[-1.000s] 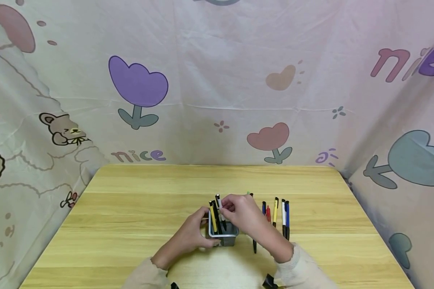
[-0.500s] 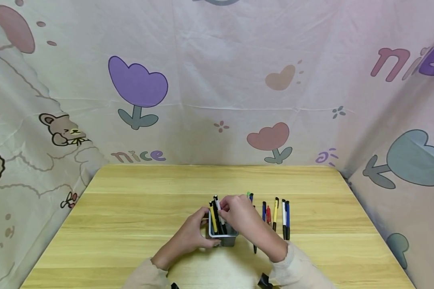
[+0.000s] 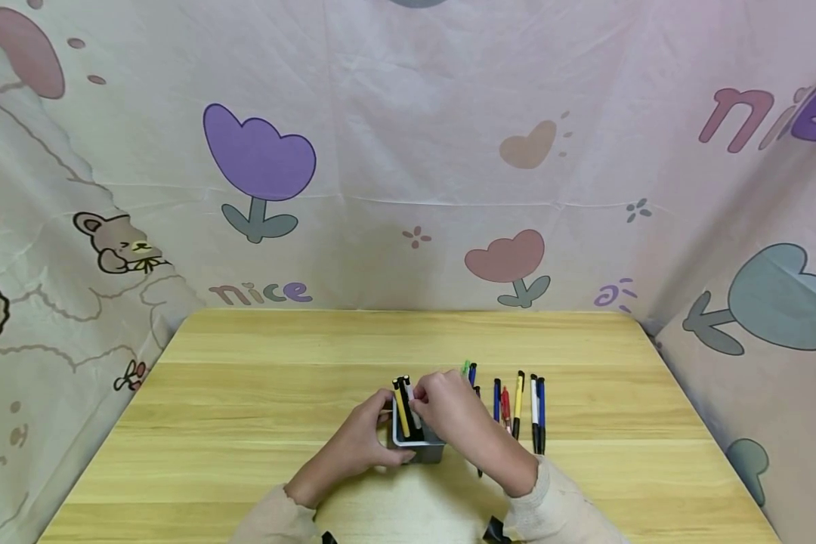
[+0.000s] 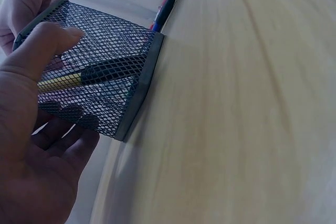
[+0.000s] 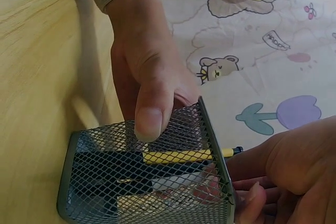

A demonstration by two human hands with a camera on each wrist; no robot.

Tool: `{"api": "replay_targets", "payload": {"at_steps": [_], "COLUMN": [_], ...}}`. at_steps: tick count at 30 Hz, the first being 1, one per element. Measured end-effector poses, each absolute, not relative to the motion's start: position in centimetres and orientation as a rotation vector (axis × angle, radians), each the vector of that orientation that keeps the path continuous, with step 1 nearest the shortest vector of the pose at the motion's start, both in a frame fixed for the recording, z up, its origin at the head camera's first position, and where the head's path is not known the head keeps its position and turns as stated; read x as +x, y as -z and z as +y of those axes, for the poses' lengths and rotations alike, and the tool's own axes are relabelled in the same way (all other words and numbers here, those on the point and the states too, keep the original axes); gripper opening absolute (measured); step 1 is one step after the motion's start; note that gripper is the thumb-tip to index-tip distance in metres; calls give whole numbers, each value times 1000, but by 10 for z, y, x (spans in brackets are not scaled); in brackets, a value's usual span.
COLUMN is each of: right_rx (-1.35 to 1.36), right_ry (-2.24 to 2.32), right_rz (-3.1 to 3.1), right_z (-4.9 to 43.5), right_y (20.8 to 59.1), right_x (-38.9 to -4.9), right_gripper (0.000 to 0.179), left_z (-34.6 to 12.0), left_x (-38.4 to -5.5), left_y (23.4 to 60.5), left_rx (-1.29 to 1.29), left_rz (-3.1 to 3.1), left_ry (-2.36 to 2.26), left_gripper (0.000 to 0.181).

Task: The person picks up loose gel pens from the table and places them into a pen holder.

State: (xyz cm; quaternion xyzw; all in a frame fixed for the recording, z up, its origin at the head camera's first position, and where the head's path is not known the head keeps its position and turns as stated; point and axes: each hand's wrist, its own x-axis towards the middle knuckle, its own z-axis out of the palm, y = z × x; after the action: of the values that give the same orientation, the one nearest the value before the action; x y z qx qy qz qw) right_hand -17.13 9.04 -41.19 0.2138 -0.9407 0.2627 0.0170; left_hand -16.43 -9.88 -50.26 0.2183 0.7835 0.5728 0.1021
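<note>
My left hand [image 3: 366,434] grips a dark mesh pen holder [image 3: 427,453] from its left, thumb on the near side in the head view. A yellow-and-black pen [image 3: 400,412] leans inside, with black pen parts beside it. At the holder's mouth my right hand [image 3: 452,404] pinches a white pen [image 3: 411,389], whose lower part is down in the holder. Through the mesh in the right wrist view, the yellow pen [image 5: 178,156] and the white pen [image 5: 181,180] lie side by side. The right hand's fingertips are partly hidden in the head view.
Right of the holder, several pens lie on the wooden table [image 3: 258,393]: a blue pen [image 3: 497,397], a red pen [image 3: 506,404], a yellow pen [image 3: 520,393], a white pen [image 3: 533,400] and another blue pen [image 3: 542,400]. A green-topped pen [image 3: 466,368] shows behind the right hand.
The white pen has gone lower into the holder, its top now level with its neighbours. My right hand has moved down slightly with it; the left hand and holder keep their place.
</note>
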Motion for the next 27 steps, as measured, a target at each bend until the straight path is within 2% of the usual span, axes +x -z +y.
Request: {"api": "replay_targets", "payload": {"at_steps": [15,27], "right_rx": [674,686], "right_ry": [-779,-906], "right_rz": [-2907,-2857], "right_z": [91,111], "right_y": [410,403], "right_x": [-167,-166], "right_gripper": [7,9], "left_z": [-98,-98], "left_x": [-165,-165], "left_y": [504,504], "left_rx": [641,646], "left_rz": [2306,2341], "left_ry": [-1704,-1691], "left_gripper": [73,76]}}
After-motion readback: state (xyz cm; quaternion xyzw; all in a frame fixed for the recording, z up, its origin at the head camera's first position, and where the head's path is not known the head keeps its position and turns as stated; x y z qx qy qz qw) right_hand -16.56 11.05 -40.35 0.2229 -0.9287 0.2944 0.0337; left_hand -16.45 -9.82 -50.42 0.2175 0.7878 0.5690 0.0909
